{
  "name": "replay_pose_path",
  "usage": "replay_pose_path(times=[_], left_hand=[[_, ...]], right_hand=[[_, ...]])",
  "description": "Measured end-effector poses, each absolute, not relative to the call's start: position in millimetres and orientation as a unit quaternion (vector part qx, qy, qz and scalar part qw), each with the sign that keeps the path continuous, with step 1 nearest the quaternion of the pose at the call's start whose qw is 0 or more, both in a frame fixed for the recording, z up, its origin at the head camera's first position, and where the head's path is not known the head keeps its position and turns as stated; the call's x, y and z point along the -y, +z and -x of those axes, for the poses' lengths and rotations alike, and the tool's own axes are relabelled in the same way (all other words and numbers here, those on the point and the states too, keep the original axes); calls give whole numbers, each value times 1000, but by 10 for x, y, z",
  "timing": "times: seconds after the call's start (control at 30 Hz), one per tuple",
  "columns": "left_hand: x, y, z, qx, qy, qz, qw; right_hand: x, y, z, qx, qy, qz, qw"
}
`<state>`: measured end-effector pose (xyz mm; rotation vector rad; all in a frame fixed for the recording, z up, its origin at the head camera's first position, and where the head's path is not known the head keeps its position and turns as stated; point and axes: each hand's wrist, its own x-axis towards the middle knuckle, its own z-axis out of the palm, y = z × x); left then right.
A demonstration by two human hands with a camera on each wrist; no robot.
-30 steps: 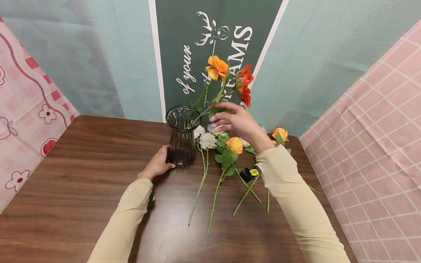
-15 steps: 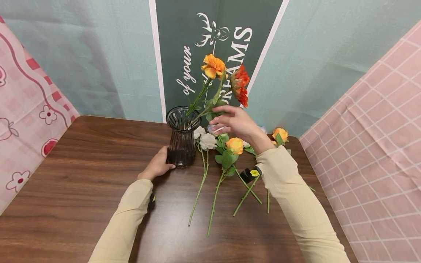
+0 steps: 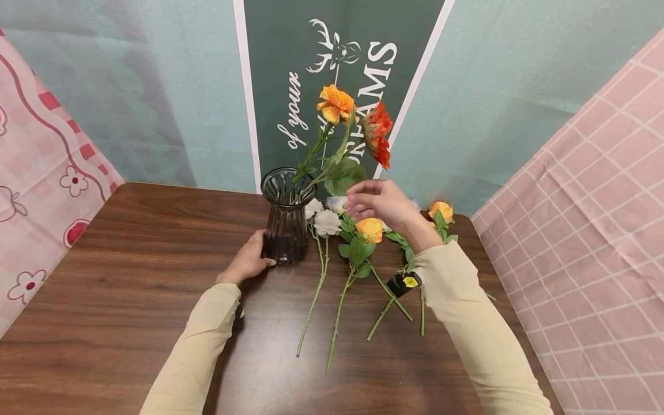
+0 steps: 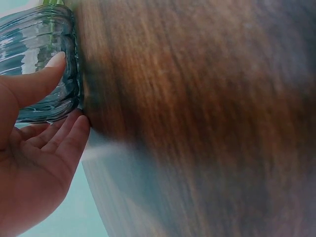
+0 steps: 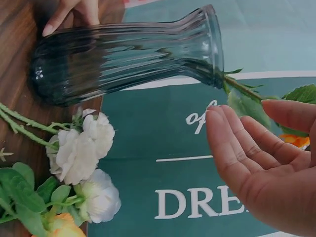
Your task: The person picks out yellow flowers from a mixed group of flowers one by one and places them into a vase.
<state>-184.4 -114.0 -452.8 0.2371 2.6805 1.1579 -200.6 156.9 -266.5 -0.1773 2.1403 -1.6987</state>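
A dark ribbed glass vase (image 3: 286, 230) stands upright on the table, an orange flower (image 3: 336, 104) and a red flower (image 3: 378, 134) leaning right out of its mouth. At the vase's lower left, my left hand (image 3: 247, 257) holds the base; in the left wrist view its thumb lies along the glass (image 4: 34, 64) with the fingers below. My right hand (image 3: 386, 206) hovers right of the vase, fingers apart and holding nothing, just below a broad green leaf (image 3: 345, 176). The right wrist view shows the relaxed right hand (image 5: 266, 163) near the stem at the vase mouth.
On the table (image 3: 155, 300), right of the vase, lie white flowers (image 3: 328, 222), a yellow-orange rose (image 3: 370, 230) and another one (image 3: 441, 212) farther right, their stems toward the front. Fabric backdrops (image 3: 197, 104) rise behind and at both sides.
My right hand has moved down and right, away from the leaf and stems. The two upright flowers have shifted slightly left. My left hand has stayed at the vase.
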Motion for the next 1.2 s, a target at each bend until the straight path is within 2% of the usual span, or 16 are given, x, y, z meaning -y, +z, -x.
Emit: replay_pose_path(times=[0.47,1.2], left_hand=[[1147,-4527,1847,-910,392,-80,111],[1146,-4524,1840,-908,396,-79,111]], right_hand=[[-1841,-3060,1868,-788,-579,17,211],[-1960,-3713,1628,-766,-583,-8,273]])
